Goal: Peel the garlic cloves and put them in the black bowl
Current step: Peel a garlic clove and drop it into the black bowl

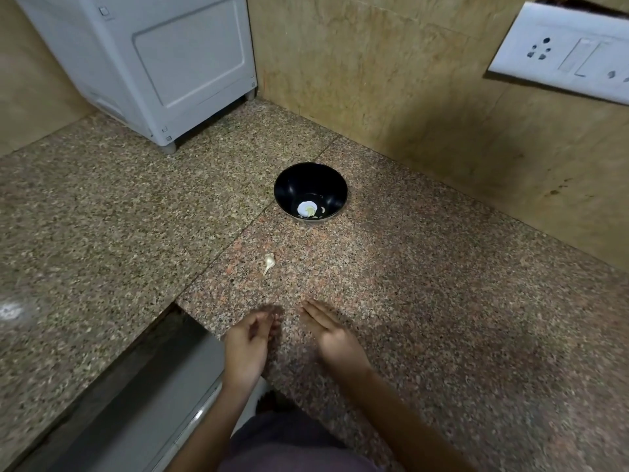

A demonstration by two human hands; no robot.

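Fingers of right hand straight, together, holding nothing. Left hand fingers curled, blurred; grip cannot be told. One unpeeled garlic clove on granite counter, ahead of fingertips, apart. One black bowl beyond: about three peeled cloves inside.

Left hand and right hand side by side at 6 o'clock over the counter. At 12 o'clock, near the wall, the bowl with cloves inside (toward its near side). Between, a lone clove. At 10 o'clock an appliance; at 2 o'clock a socket plate.
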